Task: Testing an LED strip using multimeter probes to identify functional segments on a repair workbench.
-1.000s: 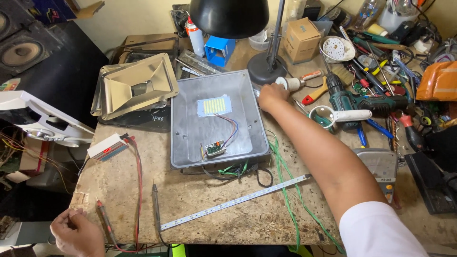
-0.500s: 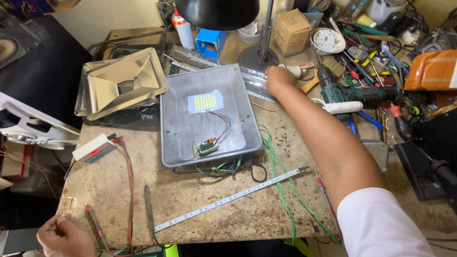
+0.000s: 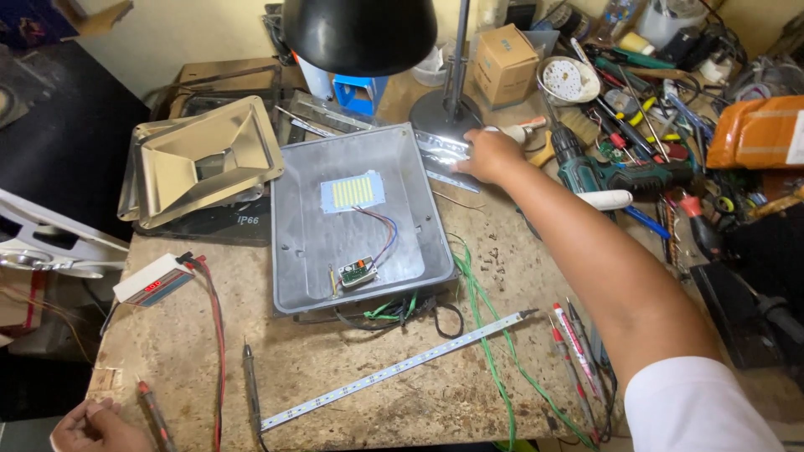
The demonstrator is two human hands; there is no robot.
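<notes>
My right hand (image 3: 492, 156) reaches across the bench to the foot of the black desk lamp (image 3: 360, 33). Its fingers lie on a shiny metal strip (image 3: 440, 159) beside the grey metal housing (image 3: 414, 180). Whether they grip the strip is unclear. The housing holds a yellow LED chip (image 3: 352, 192) wired to a small driver board (image 3: 357, 272). My left hand (image 3: 94, 428) rests at the bench's near left corner, fingers curled, beside a red test probe (image 3: 155, 412). Nothing shows inside that hand.
A silver reflector (image 3: 205, 159) lies left of the housing. A white LED tester (image 3: 152, 280) with red leads sits near the left edge. A long LED strip (image 3: 394, 370), a black probe (image 3: 249, 377) and green wires (image 3: 481, 318) lie in front. A drill (image 3: 620, 176), cardboard box (image 3: 505, 63) and many tools crowd the right.
My right hand has slid left from the white-handled tool onto the shiny strip by the lamp base. My left hand has stayed at the near left corner.
</notes>
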